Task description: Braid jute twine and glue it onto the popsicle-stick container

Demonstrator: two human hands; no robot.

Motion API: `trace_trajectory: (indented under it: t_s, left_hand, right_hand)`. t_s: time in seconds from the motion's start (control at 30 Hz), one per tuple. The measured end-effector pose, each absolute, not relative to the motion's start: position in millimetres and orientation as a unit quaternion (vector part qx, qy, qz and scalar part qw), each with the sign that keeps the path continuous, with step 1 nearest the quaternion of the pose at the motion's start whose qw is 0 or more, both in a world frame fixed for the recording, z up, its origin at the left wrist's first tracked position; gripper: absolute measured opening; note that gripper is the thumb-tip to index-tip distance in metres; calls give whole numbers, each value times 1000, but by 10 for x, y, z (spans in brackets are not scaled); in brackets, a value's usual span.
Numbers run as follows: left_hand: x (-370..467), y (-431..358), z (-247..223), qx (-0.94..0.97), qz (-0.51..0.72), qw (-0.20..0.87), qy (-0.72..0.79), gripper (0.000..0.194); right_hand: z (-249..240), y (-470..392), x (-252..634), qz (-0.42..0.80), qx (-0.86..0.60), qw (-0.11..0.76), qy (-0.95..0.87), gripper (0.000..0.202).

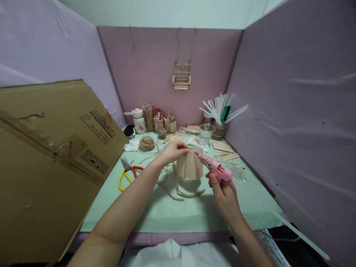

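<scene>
My right hand (224,193) is wrapped round a pink hot glue gun (213,165), whose small red light glows. The gun's nozzle points left at the upper edge of a round, pale piece made of wooden craft sticks (190,166). My left hand (175,150) pinches the top rim of that piece, fingers closed. Twine (191,195) trails from around the piece onto the table in front. Left of my forearm lies a pair of scissors (128,172) with red and yellow handles, blades apart.
A large cardboard box (50,167) leans at the left. Behind my hands are a twine ball (147,143), a white bottle (139,120), stick holders and a pot of white glue sticks (219,129). Loose craft sticks (226,152) lie at right. A small wooden swing (181,78) hangs on the back wall.
</scene>
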State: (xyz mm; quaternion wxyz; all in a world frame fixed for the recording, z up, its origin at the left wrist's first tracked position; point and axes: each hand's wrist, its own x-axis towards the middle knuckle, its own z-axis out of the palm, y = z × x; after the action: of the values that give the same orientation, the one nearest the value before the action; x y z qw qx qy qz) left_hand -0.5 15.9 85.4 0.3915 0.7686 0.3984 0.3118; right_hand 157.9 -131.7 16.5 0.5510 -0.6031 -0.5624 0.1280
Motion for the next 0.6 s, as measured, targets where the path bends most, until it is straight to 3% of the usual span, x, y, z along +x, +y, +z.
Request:
trace_trajectory:
  t_s: [0.33, 0.6]
  left_hand:
    - [143, 60, 801, 777, 330, 291, 450, 19]
    - [167, 59, 791, 783, 329, 289, 441, 18]
  right_hand:
    - [194, -1366, 1610, 88, -625, 531, -566, 35]
    - [175, -1360, 1617, 85, -630, 528, -563, 36]
